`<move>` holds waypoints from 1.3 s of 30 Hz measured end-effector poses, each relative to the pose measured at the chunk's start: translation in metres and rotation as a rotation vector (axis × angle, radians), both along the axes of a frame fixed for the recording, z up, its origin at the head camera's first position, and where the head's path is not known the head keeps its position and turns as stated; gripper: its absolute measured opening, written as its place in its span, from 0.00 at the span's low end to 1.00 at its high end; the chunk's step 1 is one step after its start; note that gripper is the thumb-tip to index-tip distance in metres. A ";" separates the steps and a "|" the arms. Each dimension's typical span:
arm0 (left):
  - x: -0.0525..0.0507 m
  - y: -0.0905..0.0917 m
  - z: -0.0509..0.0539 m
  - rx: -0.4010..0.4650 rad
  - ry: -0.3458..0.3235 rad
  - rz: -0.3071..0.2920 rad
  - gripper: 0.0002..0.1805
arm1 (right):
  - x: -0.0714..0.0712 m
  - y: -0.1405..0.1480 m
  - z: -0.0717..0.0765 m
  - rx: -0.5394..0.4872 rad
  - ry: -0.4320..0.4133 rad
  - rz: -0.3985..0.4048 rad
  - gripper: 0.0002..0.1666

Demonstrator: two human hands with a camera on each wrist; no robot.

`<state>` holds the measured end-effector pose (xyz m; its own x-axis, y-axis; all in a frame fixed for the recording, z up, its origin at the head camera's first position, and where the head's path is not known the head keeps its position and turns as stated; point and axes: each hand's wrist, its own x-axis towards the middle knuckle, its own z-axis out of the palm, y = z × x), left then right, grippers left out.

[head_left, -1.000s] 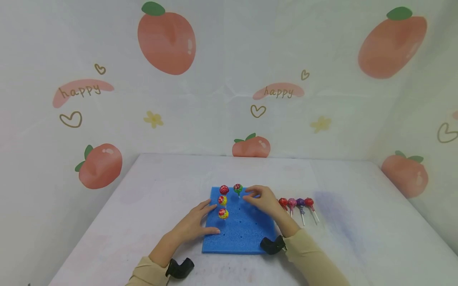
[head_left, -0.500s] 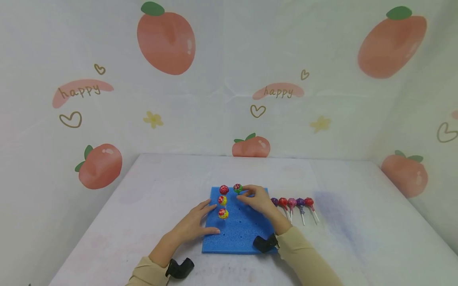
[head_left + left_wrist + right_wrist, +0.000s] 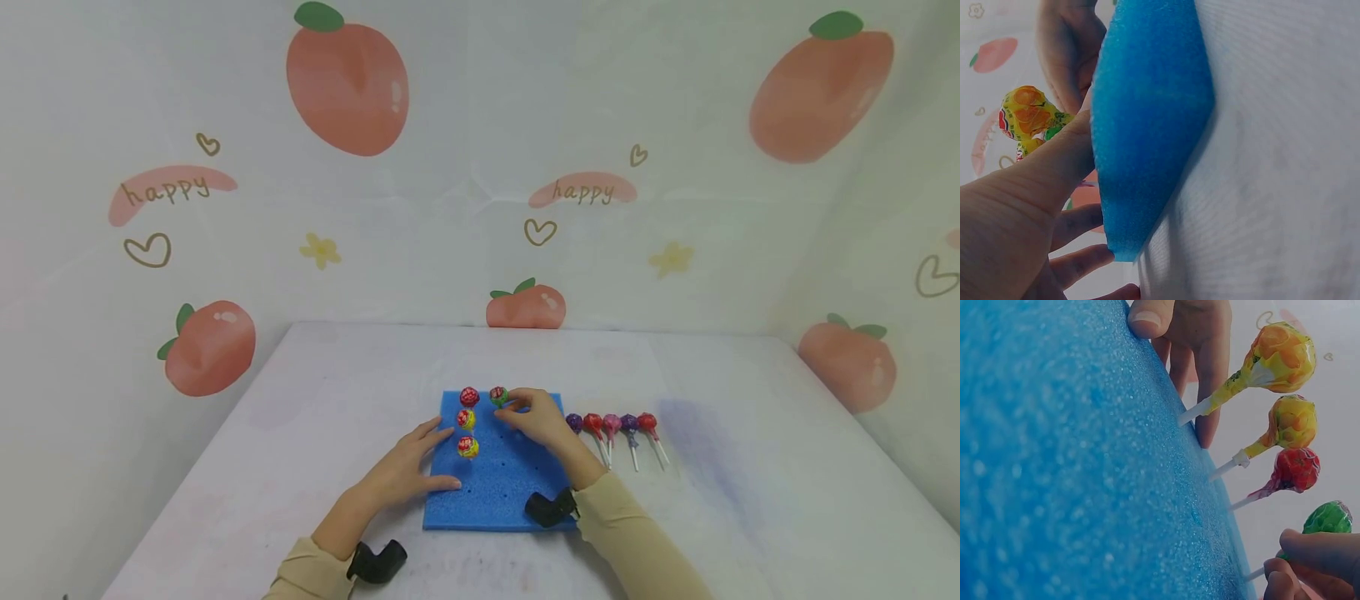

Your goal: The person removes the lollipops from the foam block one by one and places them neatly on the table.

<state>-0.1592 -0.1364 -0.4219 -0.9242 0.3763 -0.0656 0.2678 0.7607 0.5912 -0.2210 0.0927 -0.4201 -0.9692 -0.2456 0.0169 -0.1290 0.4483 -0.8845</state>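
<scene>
A blue foam board (image 3: 487, 500) with small holes lies on the table. Two yellow lollipops (image 3: 468, 447) and a red lollipop (image 3: 469, 397) stand upright in it along its left side. At the far edge a green lollipop (image 3: 498, 395) has its stick in the foam. My right hand (image 3: 538, 418) pinches this one just below the candy, between thumb and fingers, as the right wrist view shows. My left hand (image 3: 408, 467) rests at the board's left edge, thumb on top and the other fingers extended along the side; it holds no lollipop.
Right of the board, several wrapped lollipops (image 3: 612, 424), purple, red and pink, lie in a row on the white table (image 3: 750, 467). A white cloth (image 3: 450, 125) printed with fruit hangs behind. Black curved pieces (image 3: 378, 562) sit at both wrists.
My right hand has moved left to the green lollipop and now pinches it. A purple lollipop to the right has come into view. My left hand has stayed in place.
</scene>
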 end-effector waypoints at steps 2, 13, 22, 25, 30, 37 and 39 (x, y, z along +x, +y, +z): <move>0.000 0.000 0.000 0.001 0.002 -0.001 0.43 | -0.001 0.000 0.000 -0.007 0.006 0.005 0.16; -0.001 0.000 -0.001 0.022 0.001 -0.007 0.43 | 0.000 0.000 0.000 -0.055 0.041 0.021 0.11; 0.000 -0.001 -0.001 0.012 0.002 -0.008 0.43 | 0.004 0.006 0.013 -0.092 0.057 -0.003 0.12; 0.000 -0.001 0.000 0.010 -0.001 -0.005 0.43 | 0.006 0.008 0.021 -0.089 0.058 -0.017 0.12; 0.000 -0.001 -0.001 0.006 -0.001 -0.004 0.43 | 0.011 0.013 0.028 -0.047 0.068 -0.028 0.11; -0.001 -0.001 -0.002 0.003 0.005 -0.009 0.44 | 0.016 0.024 0.030 -0.007 0.060 -0.062 0.12; -0.001 -0.001 -0.002 0.005 0.007 -0.008 0.44 | 0.017 0.027 0.030 -0.002 0.062 -0.065 0.12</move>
<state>-0.1601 -0.1375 -0.4244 -0.9217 0.3837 -0.0573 0.2778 0.7559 0.5928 -0.2041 0.1193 -0.3899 -0.9801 -0.1825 0.0783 -0.1549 0.4555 -0.8767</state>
